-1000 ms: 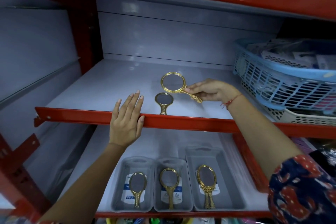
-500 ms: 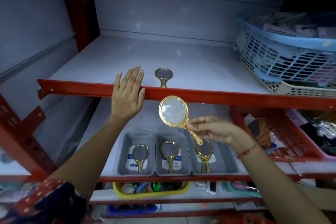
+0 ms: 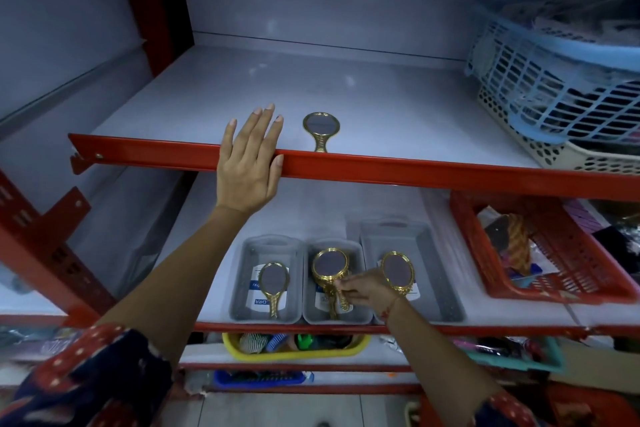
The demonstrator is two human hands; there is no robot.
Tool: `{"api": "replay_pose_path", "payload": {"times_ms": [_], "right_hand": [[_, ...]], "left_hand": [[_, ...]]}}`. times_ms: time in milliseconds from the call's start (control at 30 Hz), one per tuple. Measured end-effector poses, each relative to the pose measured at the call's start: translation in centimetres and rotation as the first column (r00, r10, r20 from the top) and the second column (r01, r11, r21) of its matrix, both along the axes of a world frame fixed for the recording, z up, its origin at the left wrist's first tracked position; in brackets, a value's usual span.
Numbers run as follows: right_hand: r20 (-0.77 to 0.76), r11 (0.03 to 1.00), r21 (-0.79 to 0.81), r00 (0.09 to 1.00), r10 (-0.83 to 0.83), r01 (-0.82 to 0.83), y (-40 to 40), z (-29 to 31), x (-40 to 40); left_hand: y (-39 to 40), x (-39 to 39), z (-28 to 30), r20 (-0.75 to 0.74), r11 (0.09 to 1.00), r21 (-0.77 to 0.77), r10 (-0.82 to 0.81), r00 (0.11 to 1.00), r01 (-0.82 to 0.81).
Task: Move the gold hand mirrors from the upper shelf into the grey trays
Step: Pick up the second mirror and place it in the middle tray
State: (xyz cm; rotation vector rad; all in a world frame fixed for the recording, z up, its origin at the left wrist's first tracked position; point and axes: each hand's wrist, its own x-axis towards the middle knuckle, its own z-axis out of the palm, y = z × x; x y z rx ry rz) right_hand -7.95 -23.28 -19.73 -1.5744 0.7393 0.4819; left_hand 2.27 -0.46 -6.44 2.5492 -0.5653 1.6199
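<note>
One small gold hand mirror (image 3: 321,126) lies on the upper shelf (image 3: 398,121) near its red front edge. My left hand (image 3: 250,163) rests flat and open on that edge, just left of it. Below stand three grey trays side by side: the left tray (image 3: 242,274) holds a gold mirror (image 3: 273,282), and the right tray (image 3: 436,274) holds an oval one (image 3: 397,270). My right hand (image 3: 363,289) pinches the handle of a round gold mirror (image 3: 329,267) over the middle tray (image 3: 311,317). Another mirror's handle shows beneath it.
A blue mesh basket (image 3: 554,80) on a cream one (image 3: 588,156) fills the upper shelf's right end. A red basket (image 3: 540,253) of goods sits right of the trays. A yellow tub (image 3: 294,352) of combs is on the shelf below. Red uprights (image 3: 45,246) stand at left.
My right hand lifted the round gold mirror off the upper shelf, carried it down past the red edge and lowered it into the middle tray. My left hand stayed on the shelf edge.
</note>
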Motion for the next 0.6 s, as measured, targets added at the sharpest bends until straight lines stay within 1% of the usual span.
{"api": "replay_pose_path", "payload": {"times_ms": [133, 200, 267, 367, 467, 533, 600], "right_hand": [[-0.002, 0.998, -0.055, 1.000, -0.030, 0.030, 0.9, -1.9, 0.9], [0.003, 0.993, -0.117, 1.000, -0.031, 0.031, 1.2, -2.6, 1.1], [0.006, 0.977, -0.214, 1.000, -0.015, 0.016, 1.3, -3.4, 1.4], [-0.008, 0.938, -0.341, 0.998, 0.060, -0.059, 1.1, -4.2, 1.7], [-0.052, 0.906, -0.387, 0.985, 0.167, -0.174, 0.4, -4.2, 1.8], [-0.060, 0.875, -0.413, 0.966, 0.252, -0.254, 0.1, -2.4, 1.6], [-0.018, 0.855, -0.425, 0.948, 0.319, -0.296, 0.1, 0.7, 1.4]], "left_hand": [[0.1, 0.6, -0.2, 0.047, 0.999, 0.035, 0.032, 0.998, -0.033], [0.2, 0.8, -0.3, 0.067, 0.998, 0.050, 0.046, 0.997, -0.049], [0.2, 1.0, -0.4, 0.084, 0.996, 0.063, 0.054, 0.995, -0.059], [0.3, 1.2, -0.6, 0.107, 0.995, 0.075, 0.065, 0.992, -0.073], [0.3, 1.3, -0.6, 0.120, 0.993, 0.082, 0.074, 0.990, -0.084], [0.3, 1.3, -0.6, 0.123, 0.993, 0.085, 0.074, 0.990, -0.085], [0.3, 1.3, -0.6, 0.118, 0.992, 0.089, 0.076, 0.990, -0.087]]}}
